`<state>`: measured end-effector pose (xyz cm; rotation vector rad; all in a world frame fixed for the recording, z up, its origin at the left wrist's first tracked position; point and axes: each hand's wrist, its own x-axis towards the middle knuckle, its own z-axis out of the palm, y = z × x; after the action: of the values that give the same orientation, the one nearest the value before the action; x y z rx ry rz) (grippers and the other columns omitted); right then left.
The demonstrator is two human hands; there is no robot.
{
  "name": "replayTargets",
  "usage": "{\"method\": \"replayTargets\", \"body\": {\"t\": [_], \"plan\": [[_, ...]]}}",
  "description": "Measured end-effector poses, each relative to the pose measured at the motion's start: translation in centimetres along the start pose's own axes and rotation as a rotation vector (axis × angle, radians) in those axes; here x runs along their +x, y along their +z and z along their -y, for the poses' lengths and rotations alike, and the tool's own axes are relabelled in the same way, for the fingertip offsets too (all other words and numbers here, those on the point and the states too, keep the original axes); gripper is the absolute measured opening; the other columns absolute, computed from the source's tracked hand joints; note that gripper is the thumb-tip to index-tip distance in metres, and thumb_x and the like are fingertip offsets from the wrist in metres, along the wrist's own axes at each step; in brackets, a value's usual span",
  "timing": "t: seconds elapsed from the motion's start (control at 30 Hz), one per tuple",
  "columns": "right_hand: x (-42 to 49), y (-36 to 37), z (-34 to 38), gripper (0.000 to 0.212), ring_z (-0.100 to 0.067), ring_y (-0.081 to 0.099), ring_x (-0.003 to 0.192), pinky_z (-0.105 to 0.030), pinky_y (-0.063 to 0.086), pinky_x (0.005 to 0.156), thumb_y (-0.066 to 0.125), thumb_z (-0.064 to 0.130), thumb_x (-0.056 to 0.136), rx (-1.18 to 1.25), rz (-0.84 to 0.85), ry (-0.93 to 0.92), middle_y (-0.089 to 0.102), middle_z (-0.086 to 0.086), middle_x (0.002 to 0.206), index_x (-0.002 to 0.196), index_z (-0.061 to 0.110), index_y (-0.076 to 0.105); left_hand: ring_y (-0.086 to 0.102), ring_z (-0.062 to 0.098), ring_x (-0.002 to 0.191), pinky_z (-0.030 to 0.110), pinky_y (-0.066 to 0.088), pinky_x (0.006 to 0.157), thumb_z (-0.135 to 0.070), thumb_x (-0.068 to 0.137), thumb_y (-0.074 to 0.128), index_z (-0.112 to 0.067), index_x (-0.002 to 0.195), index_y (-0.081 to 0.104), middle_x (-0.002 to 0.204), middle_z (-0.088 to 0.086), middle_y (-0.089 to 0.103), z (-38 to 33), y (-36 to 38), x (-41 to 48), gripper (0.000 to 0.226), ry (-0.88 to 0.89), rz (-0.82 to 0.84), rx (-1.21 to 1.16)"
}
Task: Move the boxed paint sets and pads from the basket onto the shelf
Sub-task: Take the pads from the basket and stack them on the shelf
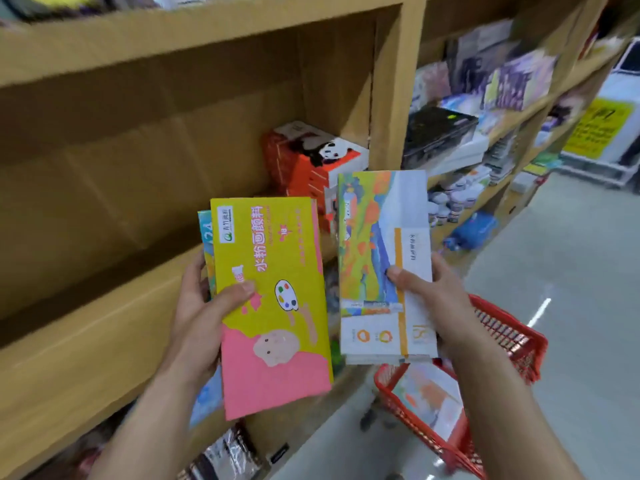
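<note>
Two loads are in transit: left hand (199,317) grips yellow-pink gouache box (273,306); right hand (438,299) grips landscape-cover pads (381,265). One pad (429,400) remains in red basket (509,341); shelf (104,341) placement pending.

Yellow-pink box (273,299): "水粉画颜料", "18"; blue box (206,233): "24".
</note>
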<state>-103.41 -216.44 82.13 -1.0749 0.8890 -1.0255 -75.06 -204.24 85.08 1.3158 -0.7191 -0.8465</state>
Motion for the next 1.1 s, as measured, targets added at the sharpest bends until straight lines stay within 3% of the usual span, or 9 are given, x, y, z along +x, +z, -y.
{"method": "replayTargets", "body": {"t": [0.13,0.33,0.5,0.6,0.7,0.8,0.87,0.97,1.1], "plan": [[2.4,6.1,0.8,0.051,-0.024,0.081,0.096,-0.036,0.067,0.071,0.086,0.025,0.086,-0.083,0.190,0.000,0.081,0.002,0.117,0.134,0.033,0.067,0.080,0.019,0.079,0.033,0.061,0.056,-0.020,0.065,0.082,-0.051,0.107,0.066,0.101,-0.007,0.080,-1.8,-4.2,0.2,0.055,0.008,-0.169,-0.031],[8.4,12.5,1.1,0.043,-0.030,0.081,0.097,-0.050,0.066,0.082,0.085,0.024,0.087,-0.163,0.387,0.120,0.082,-0.003,0.115,0.128,0.030,0.071,0.078,0.009,0.068,0.022,0.057,0.050,-0.013,0.082,0.080,-0.036,0.108,0.058,0.084,-0.010,0.081,-3.0,-7.1,2.8,0.041,-0.027,-0.367,0.003],[13.1,15.4,0.5,0.049,-0.026,0.077,0.107,-0.048,0.061,0.097,0.086,0.023,0.085,-0.297,0.452,0.149,0.080,-0.002,0.120,0.132,0.020,0.072,0.078,0.018,0.068,0.029,0.059,0.062,-0.021,0.089,0.075,-0.019,0.111,0.066,0.084,0.003,0.081,-2.4,-7.9,5.0,0.023,-0.172,-0.406,0.018],[14.9,16.3,0.3,0.046,-0.013,0.080,0.093,-0.031,0.065,0.079,0.085,0.026,0.087,-0.353,0.492,0.189,0.080,0.002,0.118,0.130,0.020,0.072,0.076,0.015,0.060,0.022,0.055,0.051,-0.025,0.090,0.073,-0.014,0.102,0.071,0.078,0.004,0.081,-1.8,-8.1,5.9,0.016,-0.201,-0.424,0.075],[15.9,16.8,0.3,0.025,0.004,0.075,0.067,-0.012,0.055,0.050,0.084,0.028,0.087,-0.376,0.530,0.228,0.078,0.011,0.101,0.110,0.026,0.074,0.076,0.027,0.077,0.030,0.056,0.076,-0.041,0.081,0.076,-0.010,0.094,0.078,0.086,0.011,0.081,-1.4,-8.7,6.0,0.034,-0.256,-0.423,0.205],[16.7,17.3,0.3,0.014,0.002,0.074,0.055,-0.014,0.052,0.042,0.084,0.022,0.088,-0.398,0.533,0.241,0.079,0.012,0.077,0.098,0.023,0.074,0.074,0.024,0.076,0.035,0.050,0.085,-0.044,0.092,0.069,-0.011,0.082,0.078,0.078,0.007,0.080,-0.8,-9.5,5.2,0.035,-0.298,-0.381,0.357],[16.7,17.5,0.3,0.011,-0.006,0.076,0.055,-0.017,0.053,0.042,0.084,0.020,0.088,-0.421,0.526,0.236,0.080,0.009,0.067,0.095,0.019,0.075,0.072,0.020,0.073,0.032,0.049,0.080,-0.039,0.098,0.064,-0.010,0.089,0.076,0.074,0.002,0.079,-0.7,-9.5,4.5,0.034,-0.268,-0.374,0.372],[16.7,17.2,0.0,0.022,-0.018,0.081,0.070,-0.026,0.062,0.056,0.085,0.024,0.087,-0.481,0.490,0.201,0.084,-0.003,0.085,0.106,0.015,0.080,0.072,0.020,0.087,0.027,0.052,0.072,-0.033,0.100,0.061,-0.005,0.122,0.066,0.097,0.005,0.076,-0.2,-8.8,1.9,0.036,-0.209,-0.446,0.283],[17.5,16.2,-1.0,0.011,-0.032,0.080,0.084,-0.046,0.066,0.080,0.075,0.019,0.093,-0.577,0.403,0.103,0.083,-0.009,0.088,0.099,0.013,0.081,0.068,-0.018,0.090,0.007,0.051,0.069,-0.026,0.097,0.067,-0.032,0.141,0.048,0.117,-0.021,0.068,2.3,-5.9,-3.0,0.048,-0.100,-0.471,0.221]]}}
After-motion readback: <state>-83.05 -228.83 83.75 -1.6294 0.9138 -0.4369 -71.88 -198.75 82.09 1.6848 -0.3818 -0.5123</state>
